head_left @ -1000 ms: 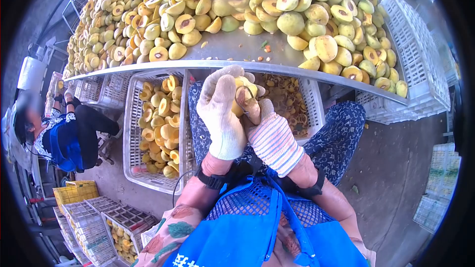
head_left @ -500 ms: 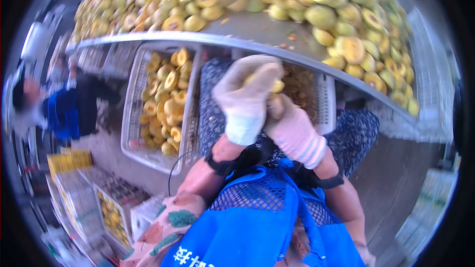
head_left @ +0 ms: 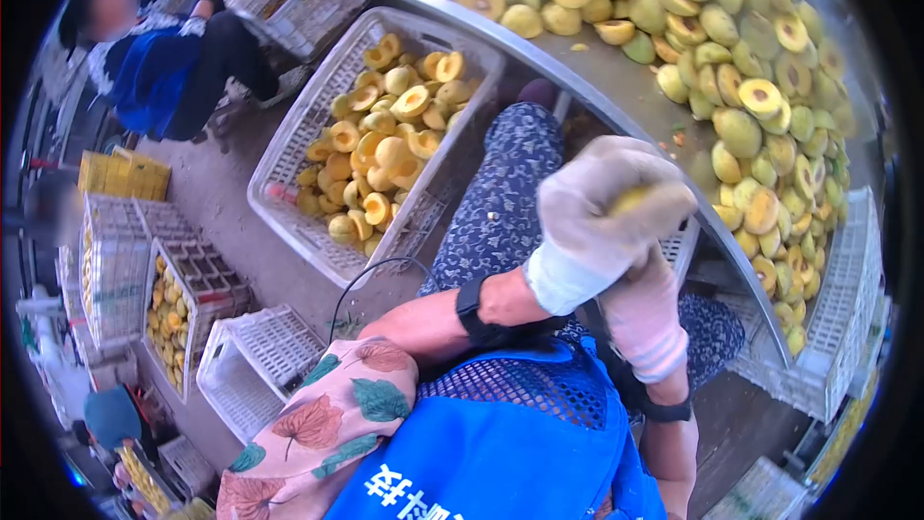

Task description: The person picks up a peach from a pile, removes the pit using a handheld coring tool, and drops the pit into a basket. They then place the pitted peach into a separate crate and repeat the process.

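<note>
My left hand [head_left: 611, 221], in a soiled whitish glove, is curled around a yellow peach half [head_left: 630, 200], of which only a small part shows. Just below and against it is my right hand [head_left: 647, 313], in a pinkish glove. Its fingers look closed but are mostly hidden behind the left hand, so what they hold cannot be made out. Both hands are above my lap, near the metal edge of a table [head_left: 592, 56] heaped with peach halves [head_left: 741, 130], several still showing stones. To the left, a white plastic crate [head_left: 296, 135] holds pitted peach halves [head_left: 385, 154].
A person [head_left: 154, 67] in a blue apron sits at the upper left beside other crates. An empty-looking white crate [head_left: 255, 376], a fruit-filled crate [head_left: 168, 318] and a yellow crate [head_left: 125, 175] stand at left. A thin black cable [head_left: 351, 284] curves beside my leg.
The view has turned, so the table edge now slopes down to the right and more crates show at left. My hands are still together; the left hand now covers more of the right.
</note>
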Demonstrator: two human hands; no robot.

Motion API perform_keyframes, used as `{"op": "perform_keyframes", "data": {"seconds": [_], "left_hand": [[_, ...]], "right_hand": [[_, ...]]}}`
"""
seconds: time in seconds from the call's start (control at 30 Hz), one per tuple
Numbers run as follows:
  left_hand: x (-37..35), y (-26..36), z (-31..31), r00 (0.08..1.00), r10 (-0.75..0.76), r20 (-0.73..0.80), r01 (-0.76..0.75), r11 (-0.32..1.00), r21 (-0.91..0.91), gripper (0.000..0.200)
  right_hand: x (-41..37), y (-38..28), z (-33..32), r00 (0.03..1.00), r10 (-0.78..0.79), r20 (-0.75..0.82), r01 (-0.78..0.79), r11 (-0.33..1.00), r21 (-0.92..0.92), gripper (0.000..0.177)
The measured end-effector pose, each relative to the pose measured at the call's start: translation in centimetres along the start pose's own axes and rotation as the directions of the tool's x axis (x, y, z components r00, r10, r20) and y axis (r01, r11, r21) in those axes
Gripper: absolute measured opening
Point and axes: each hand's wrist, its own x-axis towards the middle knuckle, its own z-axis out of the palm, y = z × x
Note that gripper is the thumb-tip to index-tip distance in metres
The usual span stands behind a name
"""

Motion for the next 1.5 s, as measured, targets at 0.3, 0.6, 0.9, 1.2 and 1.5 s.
{"op": "perform_keyframes", "data": {"seconds": [0.3, 0.6, 0.9, 1.2, 1.5], "left_hand": [[0.0, -0.6, 0.5, 0.992, -0.061, -0.109, 0.036, 0.974, -0.226, 0.031], [-0.3, 0.0, 1.6, 0.988, -0.079, -0.136, 0.061, 0.989, -0.131, 0.032], [0.1, 0.9, 1.7, 0.957, 0.248, 0.152, -0.249, 0.968, -0.012, 0.012], [0.1, 1.5, 0.8, 0.997, -0.034, 0.071, 0.045, 0.988, -0.149, 0.012], [1.5, 0.8, -0.7, 0.951, -0.036, 0.306, 0.071, 0.992, -0.103, 0.012]], "right_hand": [[0.5, -0.5, -0.2, 0.965, -0.260, 0.026, 0.254, 0.911, -0.326, 0.018], [0.0, 0.4, -1.0, 0.945, -0.325, 0.043, 0.327, 0.939, -0.107, 0.027], [-1.3, -0.9, -1.3, 0.960, -0.229, -0.163, 0.232, 0.973, -0.004, 0.022], [-0.4, -0.3, -1.2, 0.922, -0.386, -0.022, 0.379, 0.914, -0.148, 0.028], [0.5, 0.9, -0.7, 0.872, -0.481, 0.093, 0.480, 0.877, 0.030, 0.013]]}}
